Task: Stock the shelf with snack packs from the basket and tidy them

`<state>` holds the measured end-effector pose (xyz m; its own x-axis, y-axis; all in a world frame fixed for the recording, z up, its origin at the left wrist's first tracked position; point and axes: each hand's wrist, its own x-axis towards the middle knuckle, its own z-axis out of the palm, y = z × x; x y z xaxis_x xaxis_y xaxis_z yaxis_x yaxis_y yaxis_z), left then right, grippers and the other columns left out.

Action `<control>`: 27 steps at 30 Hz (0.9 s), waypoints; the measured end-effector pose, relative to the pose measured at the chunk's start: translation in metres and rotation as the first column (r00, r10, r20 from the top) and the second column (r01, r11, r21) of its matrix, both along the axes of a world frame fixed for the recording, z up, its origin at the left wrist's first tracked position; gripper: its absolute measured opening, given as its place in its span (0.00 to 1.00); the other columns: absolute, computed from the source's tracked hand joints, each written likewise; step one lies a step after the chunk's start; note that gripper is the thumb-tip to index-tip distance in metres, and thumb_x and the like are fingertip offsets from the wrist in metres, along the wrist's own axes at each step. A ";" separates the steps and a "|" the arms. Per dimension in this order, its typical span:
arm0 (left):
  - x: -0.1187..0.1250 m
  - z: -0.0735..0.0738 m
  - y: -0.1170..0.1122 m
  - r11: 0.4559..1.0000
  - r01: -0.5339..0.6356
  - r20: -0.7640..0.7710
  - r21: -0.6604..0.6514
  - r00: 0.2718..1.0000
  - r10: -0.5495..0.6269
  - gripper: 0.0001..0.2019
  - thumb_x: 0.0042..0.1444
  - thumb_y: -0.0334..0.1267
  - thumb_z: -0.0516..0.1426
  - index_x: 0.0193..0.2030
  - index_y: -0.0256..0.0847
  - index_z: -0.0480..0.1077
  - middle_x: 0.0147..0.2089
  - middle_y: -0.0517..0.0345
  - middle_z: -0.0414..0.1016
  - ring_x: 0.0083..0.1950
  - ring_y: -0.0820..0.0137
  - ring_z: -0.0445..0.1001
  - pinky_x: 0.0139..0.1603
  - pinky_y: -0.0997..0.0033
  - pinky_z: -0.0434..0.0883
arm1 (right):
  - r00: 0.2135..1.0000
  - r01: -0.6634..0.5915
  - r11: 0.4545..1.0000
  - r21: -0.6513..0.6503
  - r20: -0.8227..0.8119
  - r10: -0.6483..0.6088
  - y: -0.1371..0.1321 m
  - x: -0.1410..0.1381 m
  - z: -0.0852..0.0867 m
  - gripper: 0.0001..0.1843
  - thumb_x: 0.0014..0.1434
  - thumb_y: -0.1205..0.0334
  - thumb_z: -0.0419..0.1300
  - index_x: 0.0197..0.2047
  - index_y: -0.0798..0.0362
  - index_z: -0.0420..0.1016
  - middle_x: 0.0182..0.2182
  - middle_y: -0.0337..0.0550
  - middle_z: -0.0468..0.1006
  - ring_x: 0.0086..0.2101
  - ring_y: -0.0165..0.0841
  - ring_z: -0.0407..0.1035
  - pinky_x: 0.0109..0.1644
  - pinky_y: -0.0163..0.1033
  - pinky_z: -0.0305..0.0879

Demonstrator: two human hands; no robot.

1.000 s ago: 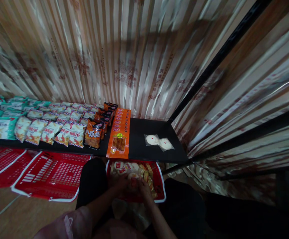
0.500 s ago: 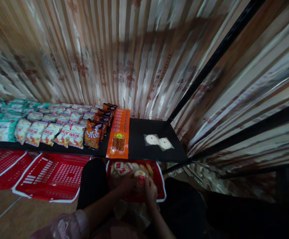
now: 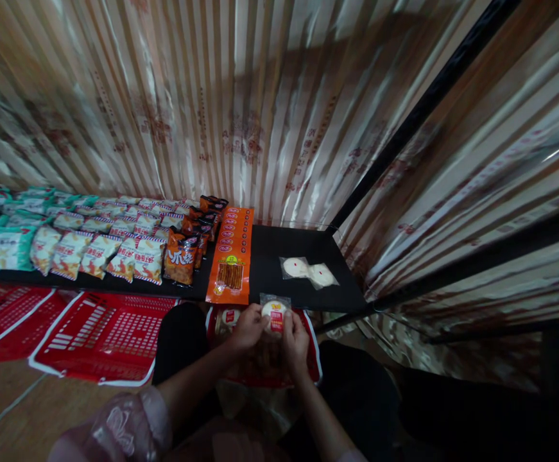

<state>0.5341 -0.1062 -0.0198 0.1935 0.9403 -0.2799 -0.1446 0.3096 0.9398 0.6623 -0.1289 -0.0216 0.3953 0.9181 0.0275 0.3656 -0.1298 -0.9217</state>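
My left hand (image 3: 246,327) and my right hand (image 3: 294,339) both pinch a small clear packet with a round white cake and red label (image 3: 275,311), held up at the front edge of the black shelf (image 3: 279,285). Below my hands sits a red basket (image 3: 314,359) with more packets of the same kind. Two clear packets of white round cakes (image 3: 308,272) lie on the shelf just beyond.
A long orange snack pack (image 3: 231,256) lies on the shelf to the left, then rows of orange, white and green snack bags (image 3: 91,240). Empty red baskets (image 3: 101,333) rest on the floor at left. Striped curtain backs the shelf; black frame bars run at right.
Both hands have risen out of the red basket with one cake packet and brought it up to the shelf's front edge.
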 end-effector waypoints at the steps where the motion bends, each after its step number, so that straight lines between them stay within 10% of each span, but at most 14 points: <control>1: -0.001 0.001 0.004 1.000 -0.021 -0.038 0.003 0.999 0.021 0.08 0.51 0.37 0.58 0.37 0.38 0.67 0.32 0.57 0.75 0.33 0.70 0.72 0.35 0.74 0.67 | 1.000 -0.020 1.000 0.005 0.004 0.020 0.004 0.000 0.002 0.29 0.57 0.39 0.46 0.36 0.56 0.73 0.30 0.49 0.79 0.31 0.37 0.70 0.35 0.36 0.64; 12: -0.009 0.027 0.048 0.995 -0.056 -0.276 0.078 0.958 0.075 0.10 0.50 0.27 0.54 0.40 0.36 0.69 0.31 0.58 0.73 0.30 0.74 0.69 0.31 0.78 0.63 | 0.965 -0.237 0.960 -0.148 -0.148 0.216 0.057 0.005 0.011 0.25 0.55 0.41 0.48 0.41 0.53 0.72 0.24 0.40 0.76 0.21 0.32 0.66 0.23 0.34 0.60; 27: 0.000 0.057 0.108 0.985 -0.063 -0.574 0.161 0.806 0.146 0.18 0.50 0.25 0.53 0.48 0.37 0.71 0.36 0.57 0.76 0.38 0.72 0.72 0.41 0.75 0.68 | 0.982 -0.191 0.981 -0.042 -0.008 0.191 0.140 0.005 0.027 0.24 0.54 0.45 0.50 0.42 0.54 0.72 0.36 0.46 0.79 0.36 0.37 0.71 0.40 0.38 0.66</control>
<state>0.5344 0.0015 0.0368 -0.0683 0.9805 -0.1844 0.4168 0.1960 0.8876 0.6674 0.0110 0.0058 0.2126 0.9770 -0.0144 0.3839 -0.0971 -0.9183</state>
